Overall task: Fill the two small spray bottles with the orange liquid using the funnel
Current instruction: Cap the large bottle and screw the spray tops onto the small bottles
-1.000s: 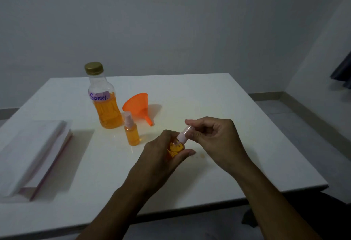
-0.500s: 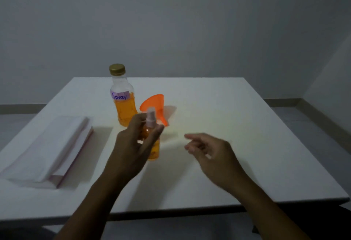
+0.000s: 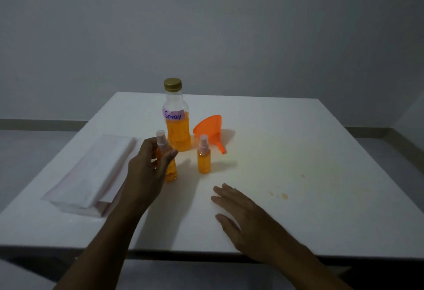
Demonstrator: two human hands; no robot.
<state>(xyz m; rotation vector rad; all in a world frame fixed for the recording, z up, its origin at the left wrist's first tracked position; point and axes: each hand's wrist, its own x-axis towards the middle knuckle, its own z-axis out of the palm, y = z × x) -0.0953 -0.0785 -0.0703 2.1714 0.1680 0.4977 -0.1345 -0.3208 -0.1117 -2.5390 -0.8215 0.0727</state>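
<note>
Moved left, spray bottle (image 3: 171, 172), gripped by left hand (image 3: 146, 175) fingers, seemingly stands before large bottle (image 3: 177, 130); right hand (image 3: 252, 223) flat.

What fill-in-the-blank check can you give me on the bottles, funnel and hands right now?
The left hand grips the held spray bottle; the right hand, fingers straight, holds ____.
The label on the big bottle reads ____.
The funnel lies on its ____ on the table.
The second spray bottle stands upright with its spray top ____.
Missing words: nothing; Spray; side; on.
</note>
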